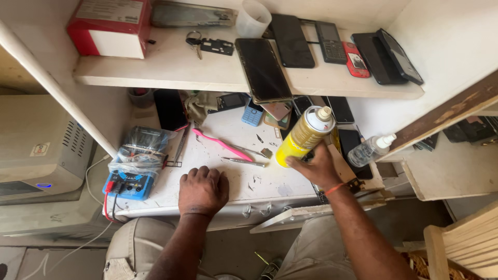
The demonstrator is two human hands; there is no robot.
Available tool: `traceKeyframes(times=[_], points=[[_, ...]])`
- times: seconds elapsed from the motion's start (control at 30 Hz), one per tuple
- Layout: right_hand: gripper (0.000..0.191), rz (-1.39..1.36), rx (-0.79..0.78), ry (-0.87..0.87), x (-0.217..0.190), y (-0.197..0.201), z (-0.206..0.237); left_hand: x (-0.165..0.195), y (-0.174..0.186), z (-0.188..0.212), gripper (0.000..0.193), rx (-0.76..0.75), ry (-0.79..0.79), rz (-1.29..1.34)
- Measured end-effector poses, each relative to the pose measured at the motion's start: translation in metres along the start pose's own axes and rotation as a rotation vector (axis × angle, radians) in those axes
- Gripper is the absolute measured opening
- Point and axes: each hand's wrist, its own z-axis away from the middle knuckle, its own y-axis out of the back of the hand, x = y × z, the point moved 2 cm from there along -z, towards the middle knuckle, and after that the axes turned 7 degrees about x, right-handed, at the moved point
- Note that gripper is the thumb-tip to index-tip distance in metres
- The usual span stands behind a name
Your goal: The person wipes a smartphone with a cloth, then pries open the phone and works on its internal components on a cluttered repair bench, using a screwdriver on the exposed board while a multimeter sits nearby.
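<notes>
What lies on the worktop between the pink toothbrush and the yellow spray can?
In the head view, metal tweezers and a small square chip lie between the pink toothbrush and the yellow spray can, which the right hand grips.

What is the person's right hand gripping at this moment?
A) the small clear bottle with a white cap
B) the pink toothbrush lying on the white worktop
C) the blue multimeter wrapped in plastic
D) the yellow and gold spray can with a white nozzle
D: the right hand wraps the lower body of the yellow and gold spray can, tilted above the white worktop; the left hand rests on the worktop, closed loosely and empty.
</notes>
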Motion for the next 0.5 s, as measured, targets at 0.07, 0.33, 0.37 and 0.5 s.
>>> traceKeyframes(times=[0.07, 0.33, 0.37, 0.5], points=[[0.061, 0.002, 0.040, -0.167, -0.005, -0.011, 0.001, 0.001, 0.000, 0.000, 0.025, -0.019, 0.004, -0.014], [0.057, -0.276, 0.147, -0.091, -0.050, -0.037, 0.016, 0.000, 0.000, 0.001, 0.024, 0.025, -0.020, 0.016], [0.056, -0.282, 0.136, -0.087, -0.056, -0.039, 0.017, -0.001, -0.001, 0.001, 0.024, 0.022, -0.024, 0.016], [0.050, -0.069, 0.052, 0.030, -0.086, -0.052, 0.013, -0.004, -0.006, 0.003, 0.022, -0.003, -0.052, 0.025]])
